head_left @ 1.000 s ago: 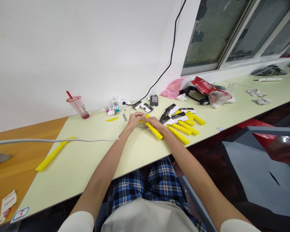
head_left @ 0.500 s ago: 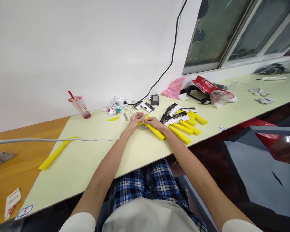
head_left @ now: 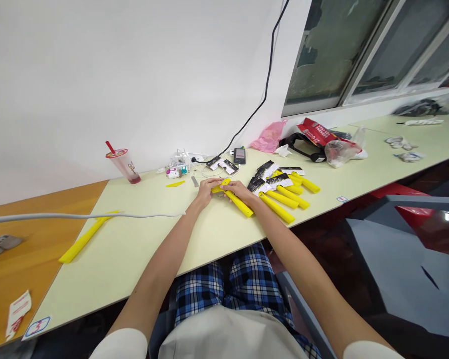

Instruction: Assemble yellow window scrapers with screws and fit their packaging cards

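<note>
Workpiece: yellow piece (head_left: 241,205), one, off-centre on the pale table (head_left: 127,249), kept between two hands; long handle slanting toward the front edge, broader end at the fingers.
Left hand (head_left: 206,190): fingers and thumb clamped on the broader end.
Right hand (head_left: 240,190): clamped on the upper handle, just beside the left; lower handle showing beneath the palm.
Carded stock: several yellow handles (head_left: 284,199) with black-and-white cards (head_left: 280,180) at their far ends, overlapping, just right of the right hand.
Loose card: black-and-white card (head_left: 222,165), notched, flat behind the hands.
Device: small dark unit with screen (head_left: 240,155), beside that card.
Strip: narrow grey strip (head_left: 194,181), behind the left hand.
Offcut: thin yellow sliver (head_left: 175,184), left of the strip.
Drink: see-through cup (head_left: 122,166) with red straw, a little red liquid at the bottom, near the wall.
Long length: yellow length (head_left: 83,242), well left of the hands; white cable (head_left: 60,216) crossing the view above most of it.
Back right: pink bag (head_left: 268,137), red packet (head_left: 316,132), crumpled clear bag (head_left: 336,153).
Far left: torn paper (head_left: 19,311) on an orange-brown surface (head_left: 33,257).
</note>
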Tool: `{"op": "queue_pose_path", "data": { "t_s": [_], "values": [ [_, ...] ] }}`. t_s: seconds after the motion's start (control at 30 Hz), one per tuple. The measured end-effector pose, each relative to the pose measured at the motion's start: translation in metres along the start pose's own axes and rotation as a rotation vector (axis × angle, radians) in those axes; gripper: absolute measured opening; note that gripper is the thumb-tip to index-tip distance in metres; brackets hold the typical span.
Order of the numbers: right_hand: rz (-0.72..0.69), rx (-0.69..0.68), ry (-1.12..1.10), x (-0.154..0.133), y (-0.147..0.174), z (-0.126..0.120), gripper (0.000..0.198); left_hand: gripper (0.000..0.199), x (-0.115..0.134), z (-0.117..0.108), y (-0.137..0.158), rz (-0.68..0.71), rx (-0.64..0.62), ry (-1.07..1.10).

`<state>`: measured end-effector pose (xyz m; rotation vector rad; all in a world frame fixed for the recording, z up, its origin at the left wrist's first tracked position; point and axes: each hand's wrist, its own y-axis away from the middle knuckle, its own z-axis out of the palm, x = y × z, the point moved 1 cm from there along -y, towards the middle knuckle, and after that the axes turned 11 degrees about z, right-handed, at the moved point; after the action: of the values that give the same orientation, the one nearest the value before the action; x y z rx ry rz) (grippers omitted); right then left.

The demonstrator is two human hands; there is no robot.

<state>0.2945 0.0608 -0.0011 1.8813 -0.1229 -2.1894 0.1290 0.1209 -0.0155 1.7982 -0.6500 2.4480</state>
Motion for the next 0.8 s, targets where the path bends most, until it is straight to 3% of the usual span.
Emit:
{"op": "queue_pose_path", "data": {
  "t_s": [0.5,0.8],
  "values": [
    [0.021,0.054,0.02,-0.003,-0.0007,-0.0003,0.03,0.039,-0.0003,0.0052,0.0011,0.054,0.032,0.083],
    [0.051,-0.039,0.112,-0.0033,0.0023,-0.0028,0.035,0.056,0.0046,0.0084,0.0056,-0.008,0.017,0.069]
  ]
}}
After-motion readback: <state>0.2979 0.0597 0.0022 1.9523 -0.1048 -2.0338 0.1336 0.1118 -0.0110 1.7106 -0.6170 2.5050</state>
